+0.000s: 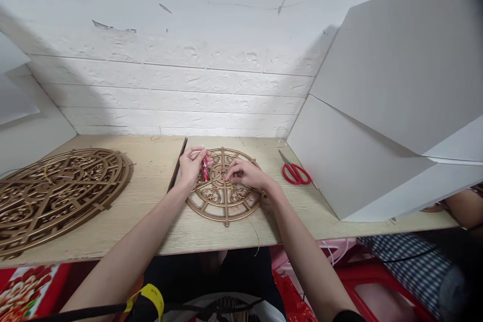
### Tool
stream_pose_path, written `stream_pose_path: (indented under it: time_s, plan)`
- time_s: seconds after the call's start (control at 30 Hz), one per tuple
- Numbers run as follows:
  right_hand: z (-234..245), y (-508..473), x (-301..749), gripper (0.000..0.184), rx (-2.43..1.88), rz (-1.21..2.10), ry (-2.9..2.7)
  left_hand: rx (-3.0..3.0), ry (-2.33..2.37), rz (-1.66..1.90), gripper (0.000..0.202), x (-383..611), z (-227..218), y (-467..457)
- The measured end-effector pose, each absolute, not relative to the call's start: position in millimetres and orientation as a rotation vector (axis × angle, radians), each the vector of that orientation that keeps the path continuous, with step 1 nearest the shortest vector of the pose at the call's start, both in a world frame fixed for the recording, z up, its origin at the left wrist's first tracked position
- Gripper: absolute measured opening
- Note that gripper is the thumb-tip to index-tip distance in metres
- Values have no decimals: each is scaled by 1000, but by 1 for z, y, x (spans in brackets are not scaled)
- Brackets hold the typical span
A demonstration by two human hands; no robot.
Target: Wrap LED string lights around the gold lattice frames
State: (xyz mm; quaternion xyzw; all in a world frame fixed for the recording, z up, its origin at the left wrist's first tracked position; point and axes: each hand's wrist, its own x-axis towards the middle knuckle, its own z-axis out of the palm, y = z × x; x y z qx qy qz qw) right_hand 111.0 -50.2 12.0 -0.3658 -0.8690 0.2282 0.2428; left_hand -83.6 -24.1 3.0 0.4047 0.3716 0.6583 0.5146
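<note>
A round bronze-coloured openwork disc point(226, 219) with scrollwork lies flat on the table before me. Over its upper left part, my left hand point(192, 163) pinches a small shiny red tube-shaped piece point(206, 170), which hangs upright from the fingertips. My right hand point(245, 173) is closed near the disc's centre, thumb and fingers bent together; what they pinch is too small to make out. A thin yellowish thread point(257, 241) trails from the disc over the table's front edge.
Several similar bronze discs point(64, 196) are stacked at the left. Red-handled scissors point(294, 172) lie to the right, beside a large white panel point(362, 161). A dark strip point(176, 166) runs along the table left of the disc. Another person's arm point(466, 206) shows at far right.
</note>
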Motion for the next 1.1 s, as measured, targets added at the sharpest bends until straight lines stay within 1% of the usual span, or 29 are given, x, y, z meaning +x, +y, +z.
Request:
stream_pose_path:
  time_s: [0.07,0.43,0.7,0.83,0.93,1.1]
  plan:
    - [11,-50,111,20,-986,606,-2384,973,889,1579,27,-84,3,-24]
    - [10,-50,106,7,-1048,596,-2342,973,898,1584,25,-83,4,-25]
    - [9,-49,102,6,-1060,609,-2206,953,901,1576,26,-83,4,-25]
    - [6,-48,97,8,-1012,723,-2095,962,914,1567,25,-83,3,-24]
    - [3,-47,93,12,-986,823,-2025,974,914,1560,26,-83,3,-24]
    - [-3,-46,87,17,-907,1067,-1784,976,902,1562,24,-83,3,-23]
